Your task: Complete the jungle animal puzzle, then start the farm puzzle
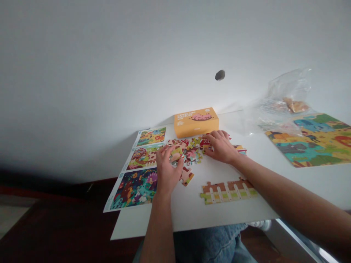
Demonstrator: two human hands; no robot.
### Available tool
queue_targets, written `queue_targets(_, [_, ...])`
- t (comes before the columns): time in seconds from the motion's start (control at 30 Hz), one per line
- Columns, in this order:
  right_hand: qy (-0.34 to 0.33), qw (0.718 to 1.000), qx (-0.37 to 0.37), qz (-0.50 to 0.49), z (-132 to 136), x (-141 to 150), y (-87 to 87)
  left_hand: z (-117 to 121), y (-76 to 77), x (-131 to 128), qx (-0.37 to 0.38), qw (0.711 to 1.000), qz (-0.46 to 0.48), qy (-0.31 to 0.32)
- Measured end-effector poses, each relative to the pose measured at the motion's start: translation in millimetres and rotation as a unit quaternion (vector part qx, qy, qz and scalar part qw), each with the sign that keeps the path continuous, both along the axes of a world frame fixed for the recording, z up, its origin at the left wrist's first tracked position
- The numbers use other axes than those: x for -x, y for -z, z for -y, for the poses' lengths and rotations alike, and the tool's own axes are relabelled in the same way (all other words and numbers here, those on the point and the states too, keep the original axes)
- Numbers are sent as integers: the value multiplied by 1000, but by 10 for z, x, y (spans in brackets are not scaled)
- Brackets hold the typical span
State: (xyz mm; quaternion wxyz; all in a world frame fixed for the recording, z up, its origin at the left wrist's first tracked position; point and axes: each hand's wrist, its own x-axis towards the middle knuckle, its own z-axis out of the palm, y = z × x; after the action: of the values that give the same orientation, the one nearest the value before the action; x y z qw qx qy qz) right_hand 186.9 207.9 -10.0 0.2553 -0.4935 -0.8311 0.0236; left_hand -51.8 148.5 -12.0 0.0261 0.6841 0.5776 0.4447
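Note:
Both my hands rest on a heap of loose colourful puzzle pieces in the middle of a white table. My left hand lies palm down at the heap's left side, its fingers curled onto a piece. My right hand lies over the right side of the heap with fingers bent, touching pieces. A joined strip of fence pieces lies nearer to me. One loose piece sits just right of my left hand.
An orange puzzle box stands behind the heap. A picture sheet with three scenes hangs over the table's left edge. A finished puzzle and a clear plastic bag lie at the right. White wall behind; my jeans below.

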Motion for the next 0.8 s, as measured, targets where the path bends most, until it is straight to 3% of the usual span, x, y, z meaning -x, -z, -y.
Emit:
queue_targets(0.1, [-19, 998, -15, -56, 52, 39, -12, 75, -55, -102, 18, 996, -20, 87])
queue_targets(0.17, [-110, 985, 34, -130, 118, 108, -17, 129, -90, -169, 26, 990, -38, 135])
queue_targets(0.27, [-211, 940, 127, -236, 199, 217, 6, 172, -108, -218, 37, 983, -60, 169])
queue_targets(0.33, [-209, 926, 148, -278, 198, 251, 45, 161, -92, -204, 45, 983, -60, 167])
queue_targets(0.47, [-144, 924, 158, -318, 85, 216, 148, 81, -41, -128, 46, 994, -21, 99])
queue_targets(0.53, [-135, 909, 183, -350, 39, 194, 180, 55, -35, -120, 76, 994, 10, 80])
queue_targets(0.67, [-146, 870, 243, -404, 49, 204, 169, 62, -44, -185, 203, 966, 113, 112])
queue_targets(0.8, [-130, 865, 240, -421, 75, 226, 134, 53, -5, -199, 214, 949, 194, 127])
